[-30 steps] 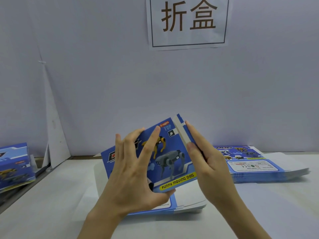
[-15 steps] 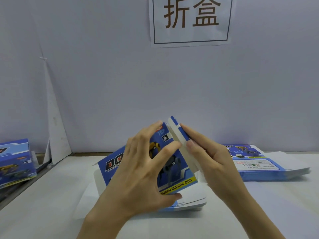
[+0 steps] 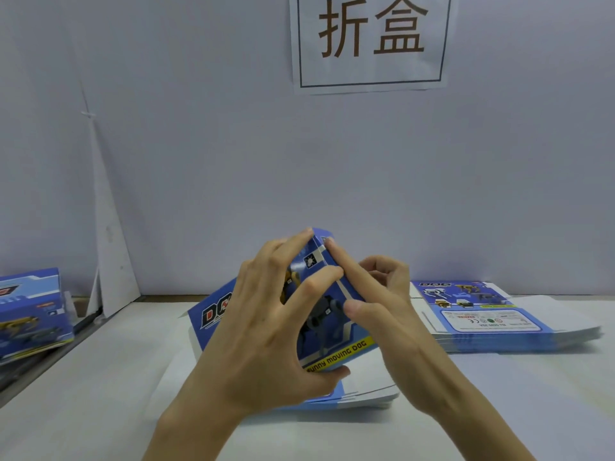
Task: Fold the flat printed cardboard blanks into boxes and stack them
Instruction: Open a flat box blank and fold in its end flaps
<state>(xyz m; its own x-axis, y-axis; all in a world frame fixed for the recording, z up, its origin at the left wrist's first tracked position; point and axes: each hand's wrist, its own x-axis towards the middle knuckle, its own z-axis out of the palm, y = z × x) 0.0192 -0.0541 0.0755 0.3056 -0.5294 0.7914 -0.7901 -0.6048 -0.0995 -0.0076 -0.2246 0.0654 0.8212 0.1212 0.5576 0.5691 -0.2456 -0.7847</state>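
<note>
A blue printed box (image 3: 336,334) with a robot dog picture is held tilted above the table's middle. My left hand (image 3: 263,331) grips its front face, thumb under the yellow strip. My right hand (image 3: 376,301) presses the end flap at the box's upper right, forefinger along the fold. Under the box lies a pile of flat blanks (image 3: 366,392). A second pile of flat blanks (image 3: 492,316) lies at the right. Folded boxes (image 3: 30,311) are stacked at the far left.
A white table (image 3: 100,377) carries everything, with a darker ledge along its left edge. A pale wall stands close behind, with a paper sign (image 3: 371,41) on it. A white folded card (image 3: 106,244) leans in the left corner.
My right hand has pushed the end flap down flat against the box, and its fingers have curled. The box has tilted further and risen a little. The view has tipped down slightly.
</note>
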